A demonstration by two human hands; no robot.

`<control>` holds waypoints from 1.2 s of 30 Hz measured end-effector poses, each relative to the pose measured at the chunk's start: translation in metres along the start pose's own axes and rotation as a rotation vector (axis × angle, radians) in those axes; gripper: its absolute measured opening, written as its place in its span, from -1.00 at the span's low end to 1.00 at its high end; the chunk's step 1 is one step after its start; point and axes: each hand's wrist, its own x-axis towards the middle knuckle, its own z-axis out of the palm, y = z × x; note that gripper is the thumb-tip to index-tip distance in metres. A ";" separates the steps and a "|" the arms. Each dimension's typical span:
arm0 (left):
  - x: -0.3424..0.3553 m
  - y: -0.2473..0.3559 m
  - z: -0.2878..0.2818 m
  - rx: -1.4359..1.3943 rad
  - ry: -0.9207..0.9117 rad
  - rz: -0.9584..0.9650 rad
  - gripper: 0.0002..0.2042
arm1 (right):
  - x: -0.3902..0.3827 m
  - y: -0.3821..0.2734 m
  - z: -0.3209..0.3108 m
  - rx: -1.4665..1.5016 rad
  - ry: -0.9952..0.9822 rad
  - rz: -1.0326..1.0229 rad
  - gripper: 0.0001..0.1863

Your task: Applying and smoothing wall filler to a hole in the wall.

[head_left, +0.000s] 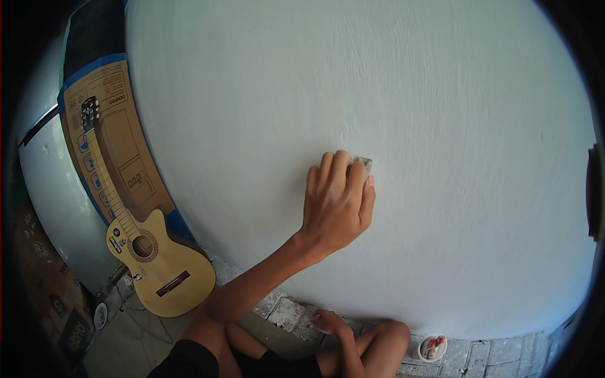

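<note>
My left hand (337, 198) is raised against a pale, whitish wall (454, 157) with its fingers bent. A small grey piece, like folded sandpaper (365, 164), is pressed between the fingers and the wall. Most of it is hidden under the hand; only a corner shows beyond the fingertips. Low down, close to my bent knee, is my right hand (326, 322), apart from the wall. Its fingers are curled, and what they hold, if anything, is too small to make out.
A light wooden guitar (170, 271) leans against a large cardboard sheet (126, 145) with blue edging at left. Grey paving blocks (476, 356) run along the wall's foot. A small white tub (423, 348) with reddish items inside stands right of my knee.
</note>
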 end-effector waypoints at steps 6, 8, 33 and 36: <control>-0.001 0.001 0.001 0.003 -0.011 0.003 -0.91 | 0.003 0.001 0.002 0.015 0.009 0.002 -0.56; -0.007 0.012 0.005 -0.023 -0.029 0.048 -0.90 | 0.003 0.006 0.003 0.023 -0.019 -0.013 -0.56; -0.008 -0.053 0.000 0.097 0.231 -0.042 -0.85 | 0.006 0.018 0.012 0.055 0.001 -0.090 -0.57; -0.019 -0.067 -0.004 0.054 0.277 -0.255 -0.82 | 0.008 0.008 0.008 0.001 -0.021 -0.060 -0.58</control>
